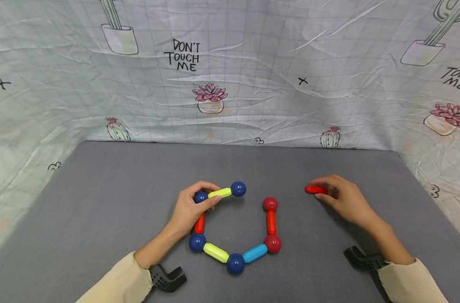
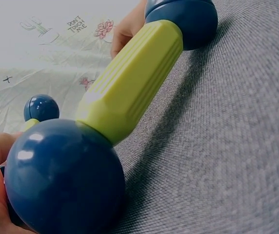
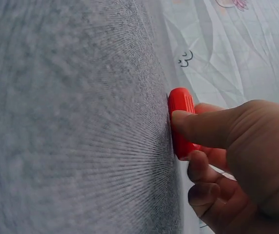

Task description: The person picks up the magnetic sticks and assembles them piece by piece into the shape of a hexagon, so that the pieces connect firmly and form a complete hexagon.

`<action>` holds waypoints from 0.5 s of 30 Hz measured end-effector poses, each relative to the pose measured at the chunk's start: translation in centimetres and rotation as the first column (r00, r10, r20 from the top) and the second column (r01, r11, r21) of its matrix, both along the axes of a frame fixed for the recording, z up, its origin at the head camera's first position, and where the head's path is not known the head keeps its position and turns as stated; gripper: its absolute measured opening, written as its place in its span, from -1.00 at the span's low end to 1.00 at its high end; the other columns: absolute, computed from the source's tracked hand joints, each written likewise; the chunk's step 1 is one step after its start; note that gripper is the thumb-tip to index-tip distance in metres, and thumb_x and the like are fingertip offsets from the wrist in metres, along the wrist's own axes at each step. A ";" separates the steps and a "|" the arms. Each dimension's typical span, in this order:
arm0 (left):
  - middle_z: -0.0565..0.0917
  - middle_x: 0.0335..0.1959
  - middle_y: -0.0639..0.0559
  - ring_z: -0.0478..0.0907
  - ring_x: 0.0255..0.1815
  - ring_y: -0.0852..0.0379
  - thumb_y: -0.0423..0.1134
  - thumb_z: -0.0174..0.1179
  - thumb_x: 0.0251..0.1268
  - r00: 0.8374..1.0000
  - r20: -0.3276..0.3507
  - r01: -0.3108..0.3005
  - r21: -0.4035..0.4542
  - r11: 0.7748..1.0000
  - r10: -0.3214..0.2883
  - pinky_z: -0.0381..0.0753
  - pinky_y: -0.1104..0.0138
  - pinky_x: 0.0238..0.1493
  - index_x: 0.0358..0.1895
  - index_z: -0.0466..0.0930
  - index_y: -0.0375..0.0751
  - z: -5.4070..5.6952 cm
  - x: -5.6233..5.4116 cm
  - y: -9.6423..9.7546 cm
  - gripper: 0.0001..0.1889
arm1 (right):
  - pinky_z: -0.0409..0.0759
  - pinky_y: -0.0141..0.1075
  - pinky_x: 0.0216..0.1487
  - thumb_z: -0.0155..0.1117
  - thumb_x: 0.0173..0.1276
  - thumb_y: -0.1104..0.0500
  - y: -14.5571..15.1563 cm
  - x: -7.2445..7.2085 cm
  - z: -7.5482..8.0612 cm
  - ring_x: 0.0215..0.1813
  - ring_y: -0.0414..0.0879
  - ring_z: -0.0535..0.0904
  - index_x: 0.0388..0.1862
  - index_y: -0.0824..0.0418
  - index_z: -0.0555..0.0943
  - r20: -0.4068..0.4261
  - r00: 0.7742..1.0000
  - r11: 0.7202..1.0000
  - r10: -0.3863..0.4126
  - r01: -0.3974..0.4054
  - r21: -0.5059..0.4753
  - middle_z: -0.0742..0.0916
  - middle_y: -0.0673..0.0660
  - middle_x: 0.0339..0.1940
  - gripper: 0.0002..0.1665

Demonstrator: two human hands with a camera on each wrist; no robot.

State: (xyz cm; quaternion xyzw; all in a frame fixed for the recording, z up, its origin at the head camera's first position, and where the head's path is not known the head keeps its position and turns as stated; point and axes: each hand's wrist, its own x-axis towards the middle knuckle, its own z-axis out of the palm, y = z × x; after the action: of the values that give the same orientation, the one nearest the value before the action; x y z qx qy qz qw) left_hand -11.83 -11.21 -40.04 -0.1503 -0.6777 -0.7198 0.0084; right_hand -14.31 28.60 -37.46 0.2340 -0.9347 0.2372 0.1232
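My left hand (image 1: 191, 207) grips the upper left end of a ball-and-stick chain. Its thumb and fingers close around a blue ball (image 1: 200, 197) and a yellow-green stick (image 1: 220, 193), which carries another blue ball (image 1: 238, 189) at its far end. From there the chain runs down through a red stick (image 1: 199, 224) and a blue ball (image 1: 197, 243). It goes on through a lower yellow-green stick (image 1: 216, 253), a blue ball (image 1: 235, 264) and a light-blue stick (image 1: 255, 253). My right hand (image 1: 343, 198) pinches a loose red stick (image 3: 181, 124) between thumb and fingers, right at the tabletop.
The chain's right side has a red ball (image 1: 272, 243), an upright red stick (image 1: 271, 222) and a top red ball (image 1: 270, 204). A gap separates that ball from the blue one. Grey cloth (image 1: 101, 202) covers the table; a printed curtain (image 1: 268, 54) hangs behind it.
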 end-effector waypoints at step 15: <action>0.57 -0.23 -0.19 0.51 -0.48 0.08 -0.41 0.31 0.19 1.000 -0.006 0.003 -0.007 1.000 -0.003 0.61 0.30 -0.39 -0.11 0.61 -0.36 -0.1 0.0 -0.1 -0.79 | 0.40 -0.36 -0.46 0.47 0.13 0.29 -1.5 0.6 0.9 -0.41 -0.24 0.43 0.01 0.04 0.65 -0.009 1.000 1.000 0.019 -0.019 -0.014 0.63 -0.06 -0.30 -0.56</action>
State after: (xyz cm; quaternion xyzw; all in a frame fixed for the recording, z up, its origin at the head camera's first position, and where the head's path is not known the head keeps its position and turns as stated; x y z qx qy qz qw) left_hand -11.86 -11.30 -40.14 -0.1537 -0.6800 -0.7168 0.0090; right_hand -13.67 27.12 -36.56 0.2432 -0.9302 0.2439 0.1266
